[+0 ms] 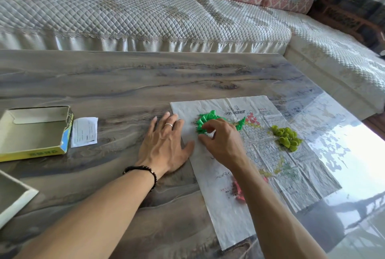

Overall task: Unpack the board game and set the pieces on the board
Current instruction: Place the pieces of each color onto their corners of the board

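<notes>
A creased paper game board [220, 196] printed with a hexagon grid lies flat on the table. A heap of bright green pieces [205, 120] sits near its far left corner. My right hand [221, 142] is on that heap, fingers curled and pinching among the pieces. My left hand [166, 144] rests flat, fingers spread, on the table and the board's left edge. A pile of olive-green pieces [286, 138] lies on the board's right side. Red pieces [237, 192] show partly beside my right forearm, mostly hidden by it.
The open yellow game box [33, 150] stands at the left, with a small paper slip [84, 131] beside it. A second box part [14, 198] lies at the lower left edge. The wood-grain table [125, 83] has a sofa [145, 15] behind it.
</notes>
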Demonstrator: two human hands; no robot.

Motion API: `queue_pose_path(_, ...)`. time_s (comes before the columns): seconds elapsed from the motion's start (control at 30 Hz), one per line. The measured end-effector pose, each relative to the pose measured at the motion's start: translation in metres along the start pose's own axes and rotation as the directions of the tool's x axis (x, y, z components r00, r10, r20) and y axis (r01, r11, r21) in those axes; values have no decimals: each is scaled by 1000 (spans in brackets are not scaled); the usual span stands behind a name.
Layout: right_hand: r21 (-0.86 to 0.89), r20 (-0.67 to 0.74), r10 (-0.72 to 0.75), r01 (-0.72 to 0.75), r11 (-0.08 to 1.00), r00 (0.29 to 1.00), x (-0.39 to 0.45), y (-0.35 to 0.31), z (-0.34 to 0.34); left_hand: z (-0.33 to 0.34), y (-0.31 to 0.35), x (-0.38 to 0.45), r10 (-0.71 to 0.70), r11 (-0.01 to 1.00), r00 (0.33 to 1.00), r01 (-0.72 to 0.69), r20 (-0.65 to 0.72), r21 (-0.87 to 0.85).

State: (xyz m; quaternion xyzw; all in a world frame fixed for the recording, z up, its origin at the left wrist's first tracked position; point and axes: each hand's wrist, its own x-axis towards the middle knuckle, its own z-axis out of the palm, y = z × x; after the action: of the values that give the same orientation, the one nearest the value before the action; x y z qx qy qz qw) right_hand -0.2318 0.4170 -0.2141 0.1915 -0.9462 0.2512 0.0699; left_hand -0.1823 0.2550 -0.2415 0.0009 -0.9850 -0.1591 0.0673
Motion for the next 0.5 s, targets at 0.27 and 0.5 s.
queue_pose_path(0.27, 75, 24, 31, -33, 997, 999, -5, -1, -2, 1, -2, 0, 9, 1000, 1000, -9, 5, -2)
queue_pose_path(0.5, 56, -72, 194, -190, 980, 978, -24, 20, -20, 1, -2, 0, 7, 1000, 1000, -7, 5, -19)
